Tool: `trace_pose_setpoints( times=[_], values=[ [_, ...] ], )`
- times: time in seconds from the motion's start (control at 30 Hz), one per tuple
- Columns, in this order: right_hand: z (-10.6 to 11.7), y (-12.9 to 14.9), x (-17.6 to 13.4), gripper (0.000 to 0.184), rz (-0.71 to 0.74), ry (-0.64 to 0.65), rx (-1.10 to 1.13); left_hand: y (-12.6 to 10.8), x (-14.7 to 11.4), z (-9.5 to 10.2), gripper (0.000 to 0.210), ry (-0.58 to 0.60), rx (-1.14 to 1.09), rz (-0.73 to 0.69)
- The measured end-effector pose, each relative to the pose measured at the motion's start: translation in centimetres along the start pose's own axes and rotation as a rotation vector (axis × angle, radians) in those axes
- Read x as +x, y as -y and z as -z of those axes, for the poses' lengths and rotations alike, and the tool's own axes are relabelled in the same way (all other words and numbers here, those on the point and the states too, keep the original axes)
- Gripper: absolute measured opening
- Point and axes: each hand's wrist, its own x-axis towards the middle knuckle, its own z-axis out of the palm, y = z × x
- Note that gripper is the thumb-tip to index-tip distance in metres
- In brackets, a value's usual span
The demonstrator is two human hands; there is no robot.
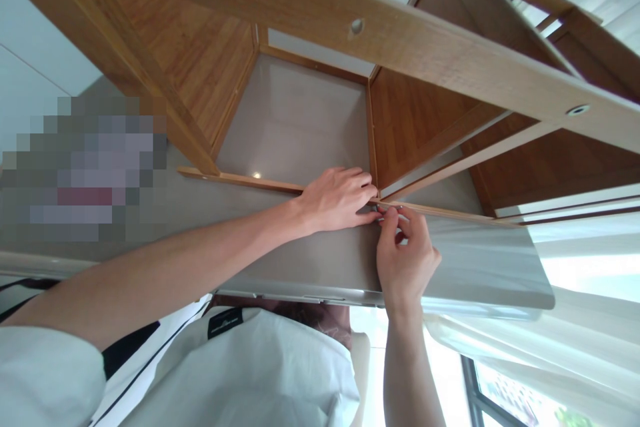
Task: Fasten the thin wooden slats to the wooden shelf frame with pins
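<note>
The wooden frame [310,3] rose above its lower rail [270,181]; we judged it bulky and stiff, best held by solid bars, not by the broad left panel [185,47] behind the rail. Our left hand [337,199] bent its fingers over the rail; we couldn't tell how firmly. At the rail's front, our right hand [407,247] pressed thumb and fingertips together, on what we couldn't tell. The smooth grey tabletop [295,247] lay beneath the rail, a pale curtain [595,340] right of it.

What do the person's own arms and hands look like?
The left hand and right hand are ungloved, with no rings or wristwear visible. The left forearm is bare below a pale sleeve; no sleeve shows on the right forearm.
</note>
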Motion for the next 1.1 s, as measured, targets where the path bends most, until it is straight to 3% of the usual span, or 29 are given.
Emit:
trace_pose_setpoints(
  times=[0.17, 0.4, 0.53, 0.7, 1.1],
  values=[
    [0.1, -0.5, 0.6, 0.03, -0.203, 0.102, 0.308, 0.0, 0.0, -0.1, 0.033, -0.011, 0.002, 0.012],
    [0.3, -0.6, 0.3, 0.026, -0.181, 0.081, 0.291, 0.0, 0.0, 0.2, 0.035, -0.008, -0.007, 0.013],
    [0.3, -0.2, -0.1, 0.022, -0.087, 0.013, 0.085, 0.0, 0.0, 0.2, 0.038, -0.012, -0.015, 0.014],
    [-0.3, -0.5, -0.7, 0.02, 0.149, -0.074, -0.087, 0.1, 0.0, 0.0, 0.038, -0.005, -0.006, -0.002],
    [-0.3, -0.7, -0.7, 0.012, 0.385, -0.06, -0.132, 0.1, 0.0, -0.1, 0.033, -0.015, -0.003, -0.023]
  ],
)
